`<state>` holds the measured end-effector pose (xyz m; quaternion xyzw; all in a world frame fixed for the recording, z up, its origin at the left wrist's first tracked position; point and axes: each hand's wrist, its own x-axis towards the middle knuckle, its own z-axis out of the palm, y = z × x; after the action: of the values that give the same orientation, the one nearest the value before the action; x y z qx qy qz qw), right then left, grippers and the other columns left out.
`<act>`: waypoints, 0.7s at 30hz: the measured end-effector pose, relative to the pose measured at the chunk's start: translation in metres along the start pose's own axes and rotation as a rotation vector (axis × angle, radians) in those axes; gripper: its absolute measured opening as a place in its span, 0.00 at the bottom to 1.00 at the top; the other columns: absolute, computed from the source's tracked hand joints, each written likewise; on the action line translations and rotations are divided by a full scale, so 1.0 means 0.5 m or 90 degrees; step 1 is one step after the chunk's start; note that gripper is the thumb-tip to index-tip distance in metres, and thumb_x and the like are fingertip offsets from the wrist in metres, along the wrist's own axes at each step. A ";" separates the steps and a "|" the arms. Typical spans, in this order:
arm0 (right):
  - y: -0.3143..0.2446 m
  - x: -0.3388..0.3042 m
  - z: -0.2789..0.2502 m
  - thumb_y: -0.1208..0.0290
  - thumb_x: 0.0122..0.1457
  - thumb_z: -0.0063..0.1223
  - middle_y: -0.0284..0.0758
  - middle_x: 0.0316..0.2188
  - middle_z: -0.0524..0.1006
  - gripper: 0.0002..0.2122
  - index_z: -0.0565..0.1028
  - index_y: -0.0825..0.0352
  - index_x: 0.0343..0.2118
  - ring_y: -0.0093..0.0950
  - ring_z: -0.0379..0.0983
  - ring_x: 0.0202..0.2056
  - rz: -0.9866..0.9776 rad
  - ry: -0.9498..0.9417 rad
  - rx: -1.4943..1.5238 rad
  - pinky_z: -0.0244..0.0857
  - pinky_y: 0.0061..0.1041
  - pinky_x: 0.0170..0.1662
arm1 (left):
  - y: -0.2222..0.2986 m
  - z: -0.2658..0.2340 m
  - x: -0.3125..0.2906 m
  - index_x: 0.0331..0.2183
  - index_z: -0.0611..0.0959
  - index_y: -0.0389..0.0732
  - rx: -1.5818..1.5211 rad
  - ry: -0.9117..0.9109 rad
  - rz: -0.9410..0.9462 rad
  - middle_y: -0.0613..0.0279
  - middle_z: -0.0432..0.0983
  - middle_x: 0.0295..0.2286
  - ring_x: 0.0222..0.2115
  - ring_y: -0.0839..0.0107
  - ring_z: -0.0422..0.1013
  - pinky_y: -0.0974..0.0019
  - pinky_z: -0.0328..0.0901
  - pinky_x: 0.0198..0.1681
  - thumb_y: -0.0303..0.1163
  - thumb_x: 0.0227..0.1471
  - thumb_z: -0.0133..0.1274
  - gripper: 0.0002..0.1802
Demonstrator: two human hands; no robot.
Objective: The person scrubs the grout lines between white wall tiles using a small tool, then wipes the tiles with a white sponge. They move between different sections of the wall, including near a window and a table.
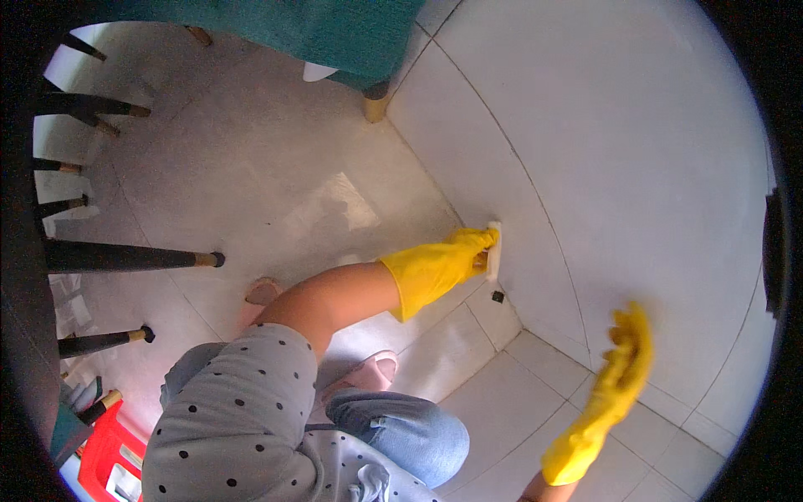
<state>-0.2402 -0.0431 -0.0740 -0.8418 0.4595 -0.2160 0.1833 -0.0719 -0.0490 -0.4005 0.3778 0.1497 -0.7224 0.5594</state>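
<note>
My left hand, in a yellow rubber glove, is closed round a flat, narrow white block. The block's long face is pressed against the white tiled wall, low down near the floor; whether it is a brush or a sponge does not show. My right hand wears a matching yellow glove. Slightly blurred, it is raised beside the wall with its fingers loosely bent and apart, holding nothing. Just below the white block, a small black patch marks the bottom of the wall.
Pale floor tiles meet the wall at a corner. Black chair legs stand at the left, with a red plastic stool below them. A teal cloth-covered piece of furniture is at the top. My pink slippers are on the floor.
</note>
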 end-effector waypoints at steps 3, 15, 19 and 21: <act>0.073 -0.075 0.091 0.55 0.68 0.42 0.38 0.52 0.74 0.23 0.67 0.68 0.58 0.30 0.72 0.50 0.252 -0.123 0.072 0.65 0.27 0.52 | 0.015 0.045 -0.113 0.46 0.80 0.44 0.058 -0.145 -0.071 0.61 0.77 0.41 0.37 0.65 0.74 0.60 0.70 0.40 0.45 0.54 0.59 0.21; 0.074 -0.176 0.347 0.58 0.65 0.49 0.37 0.46 0.76 0.22 0.68 0.68 0.55 0.29 0.74 0.41 0.589 -0.361 0.845 0.69 0.28 0.41 | 0.111 -0.106 -0.440 0.53 0.76 0.45 0.781 -0.173 0.277 0.55 0.73 0.50 0.48 0.65 0.71 0.63 0.63 0.54 0.40 0.58 0.53 0.22; 0.062 -0.107 0.414 0.54 0.63 0.52 0.33 0.34 0.78 0.17 0.73 0.64 0.44 0.24 0.76 0.29 0.702 -0.381 0.873 0.71 0.22 0.27 | 0.109 -0.284 -0.510 0.58 0.70 0.43 0.676 -0.384 0.391 0.55 0.65 0.57 0.56 0.65 0.64 0.64 0.60 0.59 0.36 0.62 0.46 0.24; 0.095 -0.057 0.482 0.55 0.62 0.53 0.33 0.32 0.77 0.16 0.74 0.63 0.42 0.23 0.75 0.28 0.709 -0.344 0.984 0.70 0.20 0.27 | 0.092 -0.319 -0.571 0.59 0.67 0.38 0.720 -0.413 0.299 0.54 0.62 0.59 0.60 0.65 0.60 0.64 0.57 0.62 0.36 0.63 0.41 0.25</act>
<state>-0.1590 -0.0166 -0.3061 -0.1752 0.4649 -0.1404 0.8564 0.0561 0.2361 -0.2943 0.3987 -0.5107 -0.6258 0.4343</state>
